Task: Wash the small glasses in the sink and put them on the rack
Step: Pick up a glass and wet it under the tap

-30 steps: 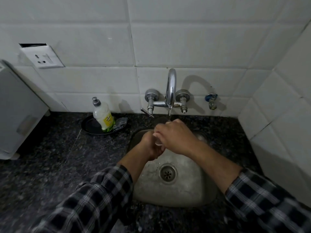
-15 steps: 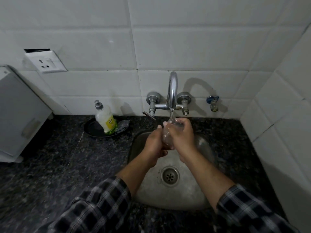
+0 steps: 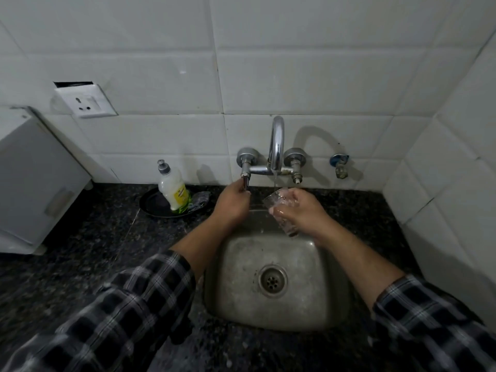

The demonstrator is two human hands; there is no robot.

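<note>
rinsing is the step in hand. the right hand (image 3: 302,210) grips one small clear glass (image 3: 279,208), fingers curled round its side, and holds it tilted over the back of the steel sink (image 3: 236,267), mouth up toward the spout of the wall-mounted mixer tap (image 3: 277,140). a thin stream of water (image 3: 275,181) falls from the spout onto the glass rim. the left hand (image 3: 232,204) pinches the tap's left lever handle (image 3: 244,181) between thumb and fingertips; whether it is there to open or close the flow cannot be told. judged progress: this glass is late in its wash and is not yet racked. no rack shows in the view, so placement will likely call for a reach beyond the sink. no other glasses show in the basin or on the dark granite counter (image 3: 80,264), so the count done or left cannot be told. a dish soap bottle (image 3: 173,190) stands on a black dish (image 3: 151,208) left of the tap, a scrub pad (image 3: 200,198) beside it.
</note>
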